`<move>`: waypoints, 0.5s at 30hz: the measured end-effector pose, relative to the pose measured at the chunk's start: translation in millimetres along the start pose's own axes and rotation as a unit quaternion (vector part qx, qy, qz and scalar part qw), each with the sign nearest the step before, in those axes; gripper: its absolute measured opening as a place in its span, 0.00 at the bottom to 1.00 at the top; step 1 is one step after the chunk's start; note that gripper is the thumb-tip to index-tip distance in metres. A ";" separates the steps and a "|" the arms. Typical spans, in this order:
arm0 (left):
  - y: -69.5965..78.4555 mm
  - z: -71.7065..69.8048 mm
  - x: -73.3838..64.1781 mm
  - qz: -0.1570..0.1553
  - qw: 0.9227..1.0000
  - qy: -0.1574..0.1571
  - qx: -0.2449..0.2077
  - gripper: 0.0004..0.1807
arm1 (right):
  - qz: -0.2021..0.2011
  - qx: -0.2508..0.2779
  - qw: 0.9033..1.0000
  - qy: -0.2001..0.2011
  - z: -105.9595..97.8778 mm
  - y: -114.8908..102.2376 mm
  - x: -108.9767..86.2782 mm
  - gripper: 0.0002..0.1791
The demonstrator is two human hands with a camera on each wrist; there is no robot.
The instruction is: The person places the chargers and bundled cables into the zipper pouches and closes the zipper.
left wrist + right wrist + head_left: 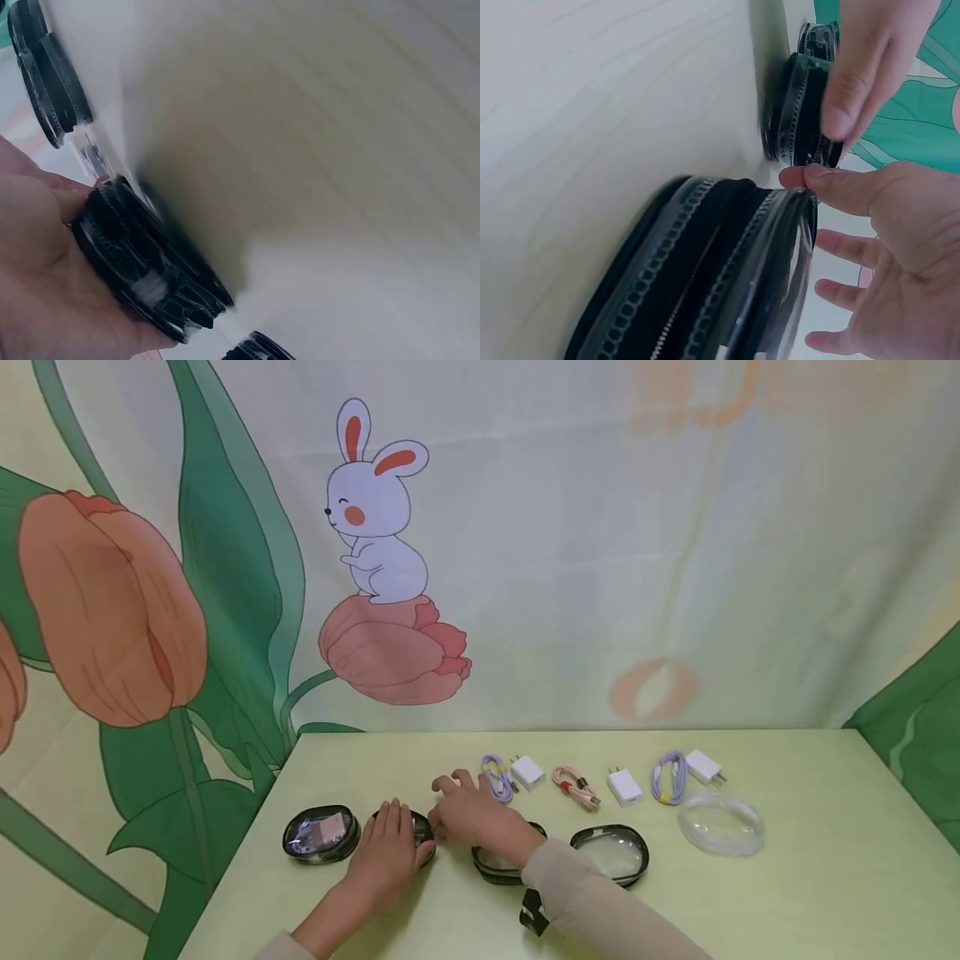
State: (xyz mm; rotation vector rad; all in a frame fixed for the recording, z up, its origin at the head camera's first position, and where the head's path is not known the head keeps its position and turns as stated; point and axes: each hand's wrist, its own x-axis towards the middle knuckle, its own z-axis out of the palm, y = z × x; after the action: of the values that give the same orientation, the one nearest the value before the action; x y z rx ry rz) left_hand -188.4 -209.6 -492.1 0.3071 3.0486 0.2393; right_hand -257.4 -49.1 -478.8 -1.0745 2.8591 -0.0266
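My left hand (388,850) lies over a small oval zip case (422,828) with clear top and black sides, its fingers extended across the top and its thumb along the right side. The left wrist view shows the case's black zipped side (154,262) against the palm. To the right, my right hand (472,812) has its thumb and forefinger pinched together at the case's edge, on what looks like the zipper pull. Its other fingers (840,292) spread apart. Another oval case (498,864) lies under the right forearm, partly hidden.
A filled clear-topped case (321,835) lies at the left, and an open-looking case (609,853) right of the forearm. Behind are coiled cables (576,787) and white charger plugs (624,786). A clear plastic oval piece (722,824) sits at the right, a black strap (533,912) in front.
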 end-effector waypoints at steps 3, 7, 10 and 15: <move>1.7 0.1 -3.3 0.012 1.000 0.001 0.008 0.37 | 0.002 0.002 1.000 -0.003 0.1 0.6 0.6 0.04; 3.3 -4.1 -7.8 0.032 0.999 -0.008 0.003 0.34 | -0.003 -0.011 1.000 0.011 -0.9 -0.5 1.0 0.04; 3.1 -5.2 -11.4 0.042 0.999 -0.026 -0.009 0.33 | -0.007 -0.024 0.999 0.025 1.0 -2.3 0.6 0.03; -0.9 0.6 -19.5 0.069 0.997 -0.025 -0.016 0.32 | -0.008 -0.028 0.999 0.042 5.7 -6.2 0.0 0.03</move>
State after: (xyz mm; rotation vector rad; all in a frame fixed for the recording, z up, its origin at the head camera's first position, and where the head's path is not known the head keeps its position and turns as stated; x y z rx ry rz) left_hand -169.4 -214.4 -491.8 0.5155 2.9748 0.2841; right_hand -252.8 -53.7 -484.1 -1.1339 2.9421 0.0085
